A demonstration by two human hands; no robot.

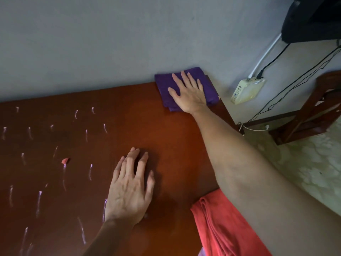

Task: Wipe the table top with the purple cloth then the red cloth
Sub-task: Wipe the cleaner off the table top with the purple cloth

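**At the table's far right corner: purple cloth pass under way**

On the purple cloth (186, 87), the right hand (190, 93) is laid flat, fingers spread, palm pressed down; nothing is pinched. The cloth is folded and sits at the far right corner of the table (166, 137), against the wall (92, 43). The left hand (129, 189) is braced open on bare wood nearer the front edge. Pale chalk-like streaks (38, 200) and a small pink scrap (65, 160) are left of it, unwiped. The red cloth (221, 228) is parked at the front right edge. Advice: pressure kept even, overlapping strokes drawn leftward through the streaks, scrap swept along.
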